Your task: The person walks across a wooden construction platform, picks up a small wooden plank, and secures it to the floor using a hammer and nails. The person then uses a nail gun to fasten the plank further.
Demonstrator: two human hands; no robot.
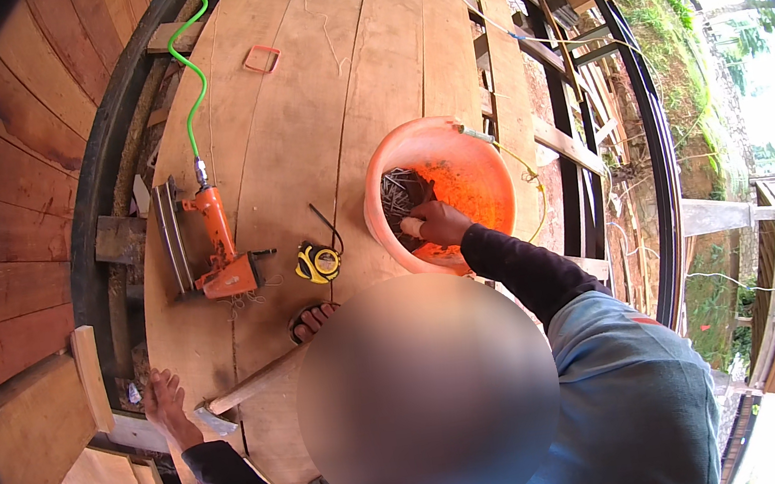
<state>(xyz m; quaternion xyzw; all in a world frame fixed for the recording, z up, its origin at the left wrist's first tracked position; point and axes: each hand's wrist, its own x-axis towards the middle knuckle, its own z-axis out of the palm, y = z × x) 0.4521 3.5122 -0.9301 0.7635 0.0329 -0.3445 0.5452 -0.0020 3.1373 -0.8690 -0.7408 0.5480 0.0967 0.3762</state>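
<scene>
My right hand (443, 223) reaches down inside an orange bucket (485, 167). Its fingers are drawn together beside a pile of loose nails (398, 192); something pale shows at the fingertips, too small to name. On the left, my left hand (168, 404) is held out with its fingers stretched and nothing in them, near the boards' left edge. Closest to it lies a wooden-handled hatchet (259, 376), its metal head toward the hand. An orange nail gun (219, 229) and a yellow and black tape measure (318, 262) lie between the two hands.
A green coiled air hose (186, 83) runs from the nail gun to the top edge. A small orange rectangular frame (263, 59) lies on the plank floor (332, 104). Dark metal beams and gaps border the planks at right. Cut boards (107, 480) lie lower left.
</scene>
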